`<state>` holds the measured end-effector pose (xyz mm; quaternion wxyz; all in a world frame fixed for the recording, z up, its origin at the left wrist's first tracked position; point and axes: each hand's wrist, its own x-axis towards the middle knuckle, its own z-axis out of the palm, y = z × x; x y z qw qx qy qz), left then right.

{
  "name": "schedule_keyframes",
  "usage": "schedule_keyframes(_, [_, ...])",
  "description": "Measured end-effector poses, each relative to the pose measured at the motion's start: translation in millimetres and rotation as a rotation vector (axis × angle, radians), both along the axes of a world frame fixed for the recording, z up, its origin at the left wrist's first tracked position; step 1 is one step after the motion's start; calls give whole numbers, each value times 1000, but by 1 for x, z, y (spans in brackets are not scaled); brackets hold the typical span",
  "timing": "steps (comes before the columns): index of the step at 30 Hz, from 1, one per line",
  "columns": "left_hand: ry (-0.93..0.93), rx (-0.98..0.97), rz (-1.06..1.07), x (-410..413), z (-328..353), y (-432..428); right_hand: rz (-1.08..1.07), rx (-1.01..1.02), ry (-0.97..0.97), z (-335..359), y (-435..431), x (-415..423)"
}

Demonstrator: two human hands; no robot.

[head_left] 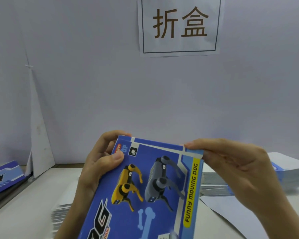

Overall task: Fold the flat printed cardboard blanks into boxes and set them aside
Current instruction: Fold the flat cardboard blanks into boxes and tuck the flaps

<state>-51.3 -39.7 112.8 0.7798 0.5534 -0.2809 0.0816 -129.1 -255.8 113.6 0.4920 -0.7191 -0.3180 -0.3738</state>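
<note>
Our blue printed cardboard box (145,190) runs lengthwise away; fingers of left hand (97,164) and right hand (235,169) pinch its far corners.

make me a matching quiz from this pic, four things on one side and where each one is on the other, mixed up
Things:
1. paper sign
2. dog-print box
3. grey robot dog picture
4. yellow FUNNY MOVING DOG band

Places:
a. printed just right of the yellow robot dog picture
b. on the wall, top of the view
c. running along the dog-print box's right side
d. gripped by the left hand and the right hand

Pairs: 1-b, 2-d, 3-a, 4-c
</note>
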Motion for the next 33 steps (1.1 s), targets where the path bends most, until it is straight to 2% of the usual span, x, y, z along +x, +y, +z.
schedule_keyframes(2, [-16,-12,-25,1,1,1,42,23,68,-2,3,2])
schedule_keyframes(5, [-70,50,87,3,3,3,133,58,142,-11,11,11])
schedule_keyframes(10, [-47,14,64,12,2,10,212,167,145,-13,20,17])
schedule_keyframes(13, [-87,82,56,16,3,12,137,132,126,-9,13,14])
schedule_keyframes(21, [-306,274,16,22,4,15,-41,46,-70,-2,9,5])
schedule_keyframes(25, [-231,198,36,19,5,13,-46,60,-68,-4,9,7])
schedule_keyframes(29, [-75,68,99,14,9,10,105,90,89,-16,18,16])
schedule_keyframes(33, [30,19,136,4,4,-1,257,319,180,-30,44,26])
